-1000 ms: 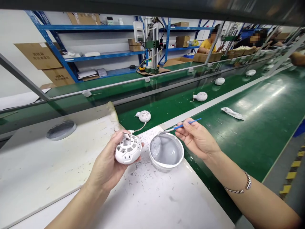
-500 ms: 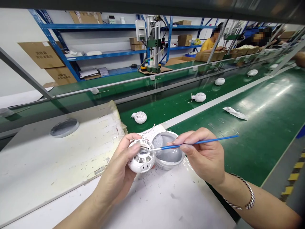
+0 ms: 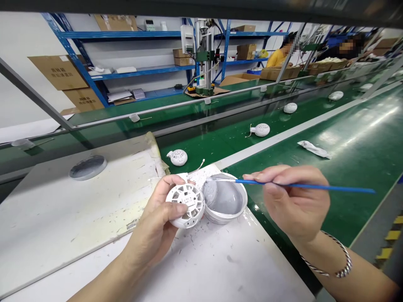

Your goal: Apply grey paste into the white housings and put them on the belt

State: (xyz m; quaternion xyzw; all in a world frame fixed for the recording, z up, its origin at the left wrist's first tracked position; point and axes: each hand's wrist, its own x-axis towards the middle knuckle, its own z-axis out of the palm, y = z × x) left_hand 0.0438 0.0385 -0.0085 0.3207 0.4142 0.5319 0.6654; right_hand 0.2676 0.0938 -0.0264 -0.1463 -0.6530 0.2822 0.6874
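In the head view, the left hand sits at lower centre of the frame, its grip closed around a round vented white housing; the thumb lies across the slotted face and the fingers wrap the edge, probably to steady it and leave most of that face bare; a thin white cable trails above it.

The right hand, right of centre, has a narrow pinch grip on a slim blue-handled paintbrush; held nearly level, its bristles reach the far left of the tub, though contact is unclear; the tub holds grey paste and stands just beside the housing, presumably to keep the brush's travel short.

The white surface below is flecked with grey; 2 similar vented housings lie on the green belt, upper centre.
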